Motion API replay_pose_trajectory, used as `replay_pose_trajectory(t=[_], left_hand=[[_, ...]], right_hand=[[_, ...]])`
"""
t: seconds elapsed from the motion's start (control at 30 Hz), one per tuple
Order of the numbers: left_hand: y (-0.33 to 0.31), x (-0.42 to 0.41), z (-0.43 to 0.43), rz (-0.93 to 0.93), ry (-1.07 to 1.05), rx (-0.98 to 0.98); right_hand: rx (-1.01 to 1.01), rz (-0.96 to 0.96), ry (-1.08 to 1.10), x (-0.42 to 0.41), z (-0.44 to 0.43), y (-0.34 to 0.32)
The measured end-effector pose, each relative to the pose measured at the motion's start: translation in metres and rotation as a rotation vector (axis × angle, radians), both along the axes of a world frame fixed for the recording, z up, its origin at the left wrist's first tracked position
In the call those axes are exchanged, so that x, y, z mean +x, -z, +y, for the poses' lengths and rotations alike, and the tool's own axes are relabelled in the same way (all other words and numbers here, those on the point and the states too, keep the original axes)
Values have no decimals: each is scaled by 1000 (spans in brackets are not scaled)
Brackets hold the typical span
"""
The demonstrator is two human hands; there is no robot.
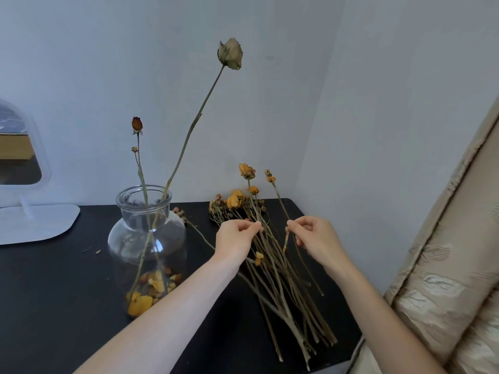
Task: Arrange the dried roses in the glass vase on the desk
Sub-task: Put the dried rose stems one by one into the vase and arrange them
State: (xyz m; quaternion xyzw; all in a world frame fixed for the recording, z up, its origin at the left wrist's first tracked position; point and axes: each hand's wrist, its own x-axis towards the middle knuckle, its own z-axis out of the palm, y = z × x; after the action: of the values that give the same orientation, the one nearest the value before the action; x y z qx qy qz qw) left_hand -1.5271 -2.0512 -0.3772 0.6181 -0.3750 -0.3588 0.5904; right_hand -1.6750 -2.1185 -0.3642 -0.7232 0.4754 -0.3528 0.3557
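A clear glass vase (147, 233) stands on the black desk (54, 287), with loose orange petals in its bottom. Two dried roses stand in it: a tall pale one (230, 54) leaning right and a shorter dark red one (137, 124). A pile of dried orange roses (280, 279) lies on the desk right of the vase, blooms toward the wall. My left hand (237, 238) pinches a stem in that pile, with an orange bloom (247, 171) raised above the rest. My right hand (314, 236) pinches a thin stem topped by small orange buds (270, 176).
A white-framed mirror (19, 147) on a flat white base (35, 222) stands at the desk's back left. White walls meet in a corner behind the roses. A beige patterned curtain (453, 279) hangs at the right, close to the desk's edge.
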Motion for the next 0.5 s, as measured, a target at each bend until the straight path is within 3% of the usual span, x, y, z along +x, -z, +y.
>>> replay_pose_trajectory(t=[0.27, 0.5], left_hand=[[2, -7, 1, 62, -40, -54], [-15, -19, 7, -21, 37, -186]], right_hand=[[0, -67, 31, -3, 0, -2], [-83, -245, 89, -3, 4, -22]])
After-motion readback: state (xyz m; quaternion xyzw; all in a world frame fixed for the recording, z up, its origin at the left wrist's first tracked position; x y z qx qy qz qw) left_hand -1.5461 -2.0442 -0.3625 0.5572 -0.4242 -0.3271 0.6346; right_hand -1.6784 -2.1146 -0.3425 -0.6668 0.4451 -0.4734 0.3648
